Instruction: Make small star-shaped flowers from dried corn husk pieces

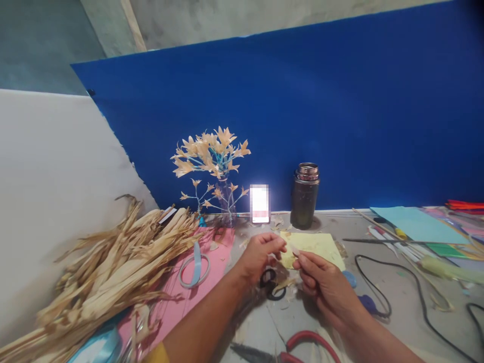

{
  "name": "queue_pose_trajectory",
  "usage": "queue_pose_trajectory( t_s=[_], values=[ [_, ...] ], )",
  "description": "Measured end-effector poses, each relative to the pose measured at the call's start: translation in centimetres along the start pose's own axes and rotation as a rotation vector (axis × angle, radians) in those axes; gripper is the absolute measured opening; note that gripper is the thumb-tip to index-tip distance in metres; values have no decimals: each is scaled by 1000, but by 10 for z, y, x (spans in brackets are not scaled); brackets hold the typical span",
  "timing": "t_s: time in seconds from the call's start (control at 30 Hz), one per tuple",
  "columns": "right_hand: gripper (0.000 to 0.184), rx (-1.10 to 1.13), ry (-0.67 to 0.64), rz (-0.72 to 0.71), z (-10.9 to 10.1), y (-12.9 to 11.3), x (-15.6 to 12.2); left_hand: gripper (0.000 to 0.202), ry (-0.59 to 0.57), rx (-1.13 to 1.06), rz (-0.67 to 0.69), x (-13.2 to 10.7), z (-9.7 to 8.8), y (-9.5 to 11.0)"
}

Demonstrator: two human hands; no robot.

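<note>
Both hands meet over the middle of the table, a small gap between them. My left hand (262,252) is closed in a pinch, and whatever its fingertips hold is too small to make out. Between thumb and forefinger, my right hand (325,282) pinches a small pale petal-like piece (295,250). A yellow paper sheet (321,244) lies just behind the fingers, with pale scraps on it. Black-handled scissors (279,293) lie below my left hand, partly hidden. Nearer to me is a red-handled cutting tool (315,337) with dark blades.
Dried corn husks (124,272) fill the left, beside pink paper (170,302) and a tape roll (194,272). Behind stand husk-like flowers (212,151), a lit phone (259,204) and a dark flask (304,199). A black cord (406,275) and coloured sheets (416,224) lie right.
</note>
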State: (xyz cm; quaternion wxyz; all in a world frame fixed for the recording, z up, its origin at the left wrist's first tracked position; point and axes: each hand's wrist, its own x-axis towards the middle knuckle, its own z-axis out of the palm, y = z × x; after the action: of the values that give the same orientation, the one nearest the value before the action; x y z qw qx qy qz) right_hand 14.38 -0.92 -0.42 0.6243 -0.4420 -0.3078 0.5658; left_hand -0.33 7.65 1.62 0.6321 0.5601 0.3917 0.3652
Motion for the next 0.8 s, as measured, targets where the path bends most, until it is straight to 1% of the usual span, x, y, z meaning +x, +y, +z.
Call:
queue_pose_trajectory(
  t_s=[0.03,0.07,0.13,0.2,0.27,0.33,0.4,0.5,0.57,0.63,0.73,0.8],
  values=[
    [44,-19,0,-18,0,-1,0,33,-46,-102,1,-7,11,0],
    [44,-41,-5,-35,1,-1,-1,33,-54,-174,18,-15,21,0],
    [45,-108,-27,-67,2,0,-3,31,-10,-274,50,-27,35,-1],
    [44,-207,-63,-91,4,-2,-6,30,56,-355,46,-37,40,-2],
    [41,-371,-92,-122,4,-9,-8,30,102,-405,27,-42,36,-2],
    [39,-576,-98,-156,-2,-24,-7,31,142,-367,26,-44,28,-4],
    [37,-760,-104,-176,-16,-45,-3,32,174,-285,17,-43,17,-8],
    [19,-1094,-146,-186,-42,-75,4,34,178,-224,-21,-39,4,-17],
    [9,-1319,-141,-143,-58,-86,5,34,183,-180,-12,-35,-1,-23],
    [2,-1491,-137,-104,-67,-88,2,33,203,-96,22,-33,-3,-27],
    [16,-1633,-156,-85,-70,-81,-6,31,232,50,62,-31,-4,-29],
    [20,-1697,-182,-80,-67,-74,-11,30,241,104,70,-30,-4,-30]
  ],
)
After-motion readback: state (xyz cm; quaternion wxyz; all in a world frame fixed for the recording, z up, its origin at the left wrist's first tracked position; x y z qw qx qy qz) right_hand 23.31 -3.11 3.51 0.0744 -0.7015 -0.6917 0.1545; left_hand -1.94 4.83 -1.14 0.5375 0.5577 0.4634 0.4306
